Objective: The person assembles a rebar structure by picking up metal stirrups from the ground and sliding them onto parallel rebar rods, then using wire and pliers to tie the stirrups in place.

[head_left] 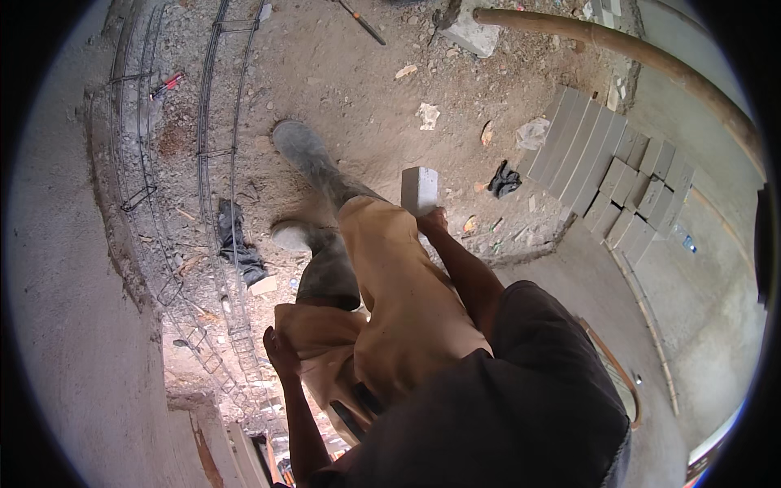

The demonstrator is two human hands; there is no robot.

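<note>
My right hand [433,220] is closed on one end of a pale grey block [420,189], held out beside my right leg. The block's smooth face is turned up toward me; my fingers under it are mostly hidden. Down at my left side, by the tan trouser leg [313,333], hangs my left hand [281,354]. It holds nothing that I can see, with its fingers loosely stretched. My grey boots [303,146] are on the dirt ground, one ahead of the other.
Steel rebar cages [203,138] run along the left wall. Stacked grey blocks [582,146] stand at the right wall. A curved wooden pole [602,37] crosses the upper right. Black plastic scraps [504,179], paper and rubble litter the dirt. An orange-marked tool [364,24] lies far ahead.
</note>
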